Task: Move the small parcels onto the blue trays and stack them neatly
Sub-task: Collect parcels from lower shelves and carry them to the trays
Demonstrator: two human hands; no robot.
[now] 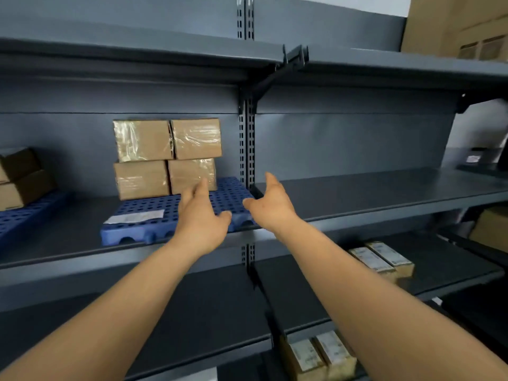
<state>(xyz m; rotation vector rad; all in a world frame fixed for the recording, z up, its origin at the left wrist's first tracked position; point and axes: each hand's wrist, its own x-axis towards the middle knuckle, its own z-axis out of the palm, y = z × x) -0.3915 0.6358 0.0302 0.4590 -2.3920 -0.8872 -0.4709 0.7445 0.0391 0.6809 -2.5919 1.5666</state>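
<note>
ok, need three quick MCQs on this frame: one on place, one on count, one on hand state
1. Where does the white label lie?
A. on the front of the blue tray
B. on top of the parcels
C. on the bottom shelf

2. How many parcels are stacked on the middle tray?
A. two
B. four
C. six

3. What are the hands doing?
A. both grip a parcel
B. one holds the tray
C. both open, holding nothing

Answers:
1 A: the label lies flat on the tray's holed top, near its front edge.
2 B: two parcels sit on two, at the tray's back.
3 C: the left hand and right hand reach toward the tray with fingers spread and hold nothing.
</note>
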